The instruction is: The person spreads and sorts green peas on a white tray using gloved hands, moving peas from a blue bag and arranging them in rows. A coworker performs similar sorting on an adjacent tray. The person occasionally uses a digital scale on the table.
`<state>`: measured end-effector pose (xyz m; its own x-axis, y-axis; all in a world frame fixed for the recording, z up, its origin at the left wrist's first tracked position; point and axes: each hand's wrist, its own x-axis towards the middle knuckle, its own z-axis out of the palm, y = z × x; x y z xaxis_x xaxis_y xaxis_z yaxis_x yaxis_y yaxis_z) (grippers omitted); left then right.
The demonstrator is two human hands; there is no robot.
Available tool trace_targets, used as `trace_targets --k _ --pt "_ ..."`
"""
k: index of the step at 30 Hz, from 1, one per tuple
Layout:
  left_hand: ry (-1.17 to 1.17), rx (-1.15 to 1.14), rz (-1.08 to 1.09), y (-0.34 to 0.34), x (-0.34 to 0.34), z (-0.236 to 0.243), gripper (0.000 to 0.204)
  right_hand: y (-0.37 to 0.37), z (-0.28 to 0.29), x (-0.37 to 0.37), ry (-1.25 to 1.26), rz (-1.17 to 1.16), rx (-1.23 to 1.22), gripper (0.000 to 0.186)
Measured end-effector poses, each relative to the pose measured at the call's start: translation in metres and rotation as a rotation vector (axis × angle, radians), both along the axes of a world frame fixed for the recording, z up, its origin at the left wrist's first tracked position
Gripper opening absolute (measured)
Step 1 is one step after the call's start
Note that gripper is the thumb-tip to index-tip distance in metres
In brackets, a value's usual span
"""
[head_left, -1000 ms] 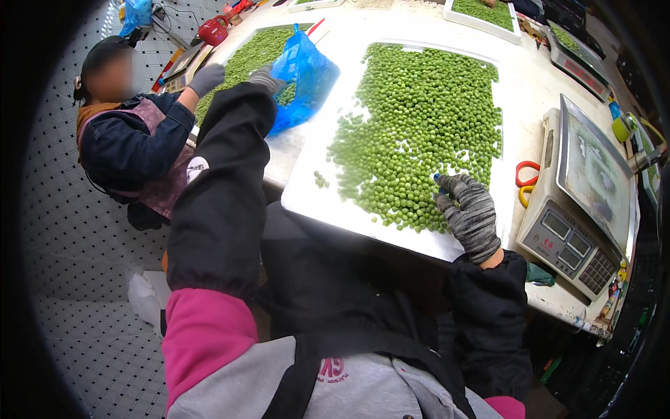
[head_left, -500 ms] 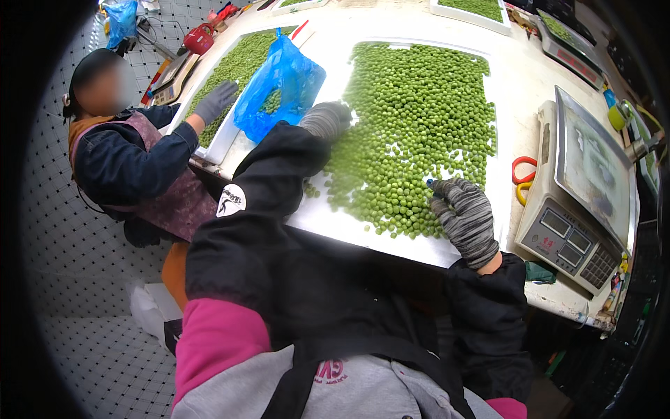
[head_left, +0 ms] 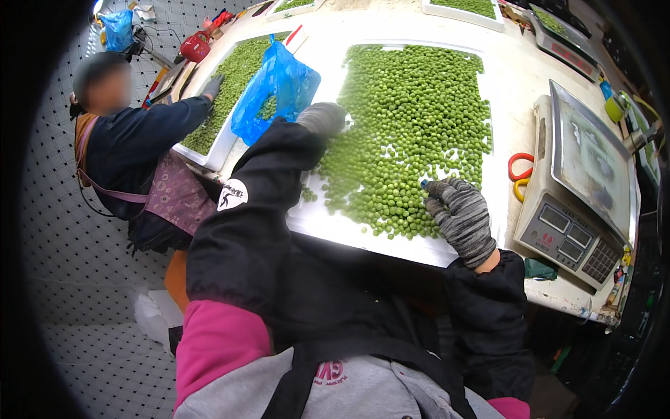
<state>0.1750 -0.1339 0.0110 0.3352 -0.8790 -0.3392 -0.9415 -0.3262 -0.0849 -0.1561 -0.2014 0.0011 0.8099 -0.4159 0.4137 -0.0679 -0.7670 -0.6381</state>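
A white foam tray [head_left: 497,105] in front of me holds loose green peas [head_left: 415,105], dense at the far end and thinner near me. My left hand [head_left: 322,119], in a grey knit glove, rests at the tray's left edge beside a blue plastic bag [head_left: 276,87] with some peas in it. The glove is blurred and its fingers are hidden. At the near right of the peas is my right hand [head_left: 462,220], in a striped grey glove, its fingers bent and drawn together. A small blue bit [head_left: 423,184] shows at the fingertips; its kind is unclear.
On the right stands a weighing scale [head_left: 586,160], with red and yellow scissor handles [head_left: 520,176] beside it. To the left, a co-worker [head_left: 136,146] reaches over another pea tray [head_left: 222,155]. More pea trays [head_left: 464,15] lie along the far side.
The co-worker's gloved hand has moved farther away over their tray, and their arm is more stretched. My two hands stay almost in place; the whole view has shifted slightly.
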Motion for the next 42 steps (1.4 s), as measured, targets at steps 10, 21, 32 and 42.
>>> trace_targets --k 10,21,32,42 --pt "0.199 -0.322 0.048 0.021 0.043 -0.041 0.011 -0.002 -0.004 0.001 0.001 0.009 -0.021 0.023" --pt "0.203 -0.083 -0.110 0.014 0.017 -0.002 0.025 -0.002 -0.005 0.002 0.000 0.009 -0.026 0.023" --pt "0.151 -0.044 -0.167 0.011 0.018 -0.002 0.023 -0.001 -0.003 0.000 0.012 0.007 0.004 0.024" --pt "-0.036 -0.067 -0.121 0.009 0.013 -0.013 0.021 0.000 -0.001 -0.001 0.000 0.005 -0.009 0.023"
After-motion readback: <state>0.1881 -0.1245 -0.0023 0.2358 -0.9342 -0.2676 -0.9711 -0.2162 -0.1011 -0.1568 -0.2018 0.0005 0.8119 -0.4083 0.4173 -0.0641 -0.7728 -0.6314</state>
